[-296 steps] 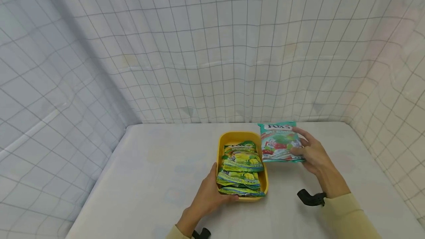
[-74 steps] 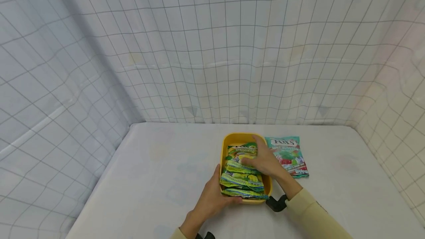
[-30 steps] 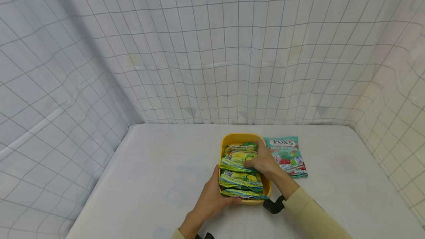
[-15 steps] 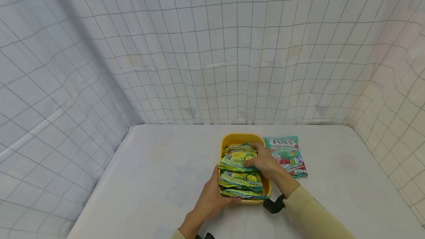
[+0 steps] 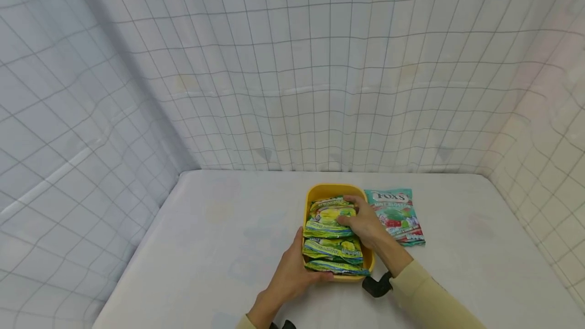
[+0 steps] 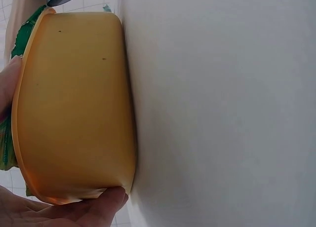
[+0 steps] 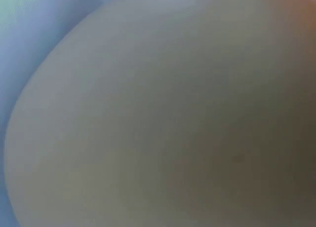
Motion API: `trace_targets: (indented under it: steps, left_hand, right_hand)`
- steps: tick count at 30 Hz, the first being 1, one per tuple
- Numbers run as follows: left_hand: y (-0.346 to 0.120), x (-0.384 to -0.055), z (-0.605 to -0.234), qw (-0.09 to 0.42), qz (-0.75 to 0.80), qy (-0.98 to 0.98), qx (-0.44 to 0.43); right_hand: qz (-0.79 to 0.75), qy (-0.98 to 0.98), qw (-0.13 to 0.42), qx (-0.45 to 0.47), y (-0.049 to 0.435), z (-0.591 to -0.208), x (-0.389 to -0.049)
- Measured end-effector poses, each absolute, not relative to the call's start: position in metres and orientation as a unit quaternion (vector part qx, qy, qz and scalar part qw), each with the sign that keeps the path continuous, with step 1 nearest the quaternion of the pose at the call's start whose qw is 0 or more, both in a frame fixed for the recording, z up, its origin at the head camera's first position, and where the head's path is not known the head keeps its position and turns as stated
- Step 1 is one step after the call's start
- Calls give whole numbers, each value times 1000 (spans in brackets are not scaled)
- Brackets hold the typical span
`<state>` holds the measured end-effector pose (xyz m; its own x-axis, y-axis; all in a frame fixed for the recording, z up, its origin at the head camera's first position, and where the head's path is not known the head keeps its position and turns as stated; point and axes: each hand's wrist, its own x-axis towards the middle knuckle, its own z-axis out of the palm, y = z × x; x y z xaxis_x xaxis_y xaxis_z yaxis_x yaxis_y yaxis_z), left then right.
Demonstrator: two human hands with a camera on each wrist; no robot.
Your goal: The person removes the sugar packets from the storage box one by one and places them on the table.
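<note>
One green packet was pinched by the right hand inside the yellow tub, which the left hand gripped, probably to steady it (a teal packet lay just right of both).

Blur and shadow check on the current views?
Head: soft, even light; large FOX'S print legible on rectangular teal plastic bag. Left wrist: yellow rounded plastic tub fairly sharp, dark shadow along its base on the white table. Right wrist: heavily blurred, nothing identifiable.

Visible: one yellow bin, one teal packet and at least three green packets. Two hands are present.
</note>
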<state>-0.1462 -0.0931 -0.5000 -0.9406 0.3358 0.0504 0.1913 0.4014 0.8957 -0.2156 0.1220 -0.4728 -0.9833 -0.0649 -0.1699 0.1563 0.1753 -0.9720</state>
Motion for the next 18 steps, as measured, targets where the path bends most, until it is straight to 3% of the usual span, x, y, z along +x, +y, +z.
trace_targets:
  steps: [18]
  left_hand:
    - [-93,-147,-500,69,520,836,161]
  right_hand:
    - [-645,762,47,29,131,-462,-211]
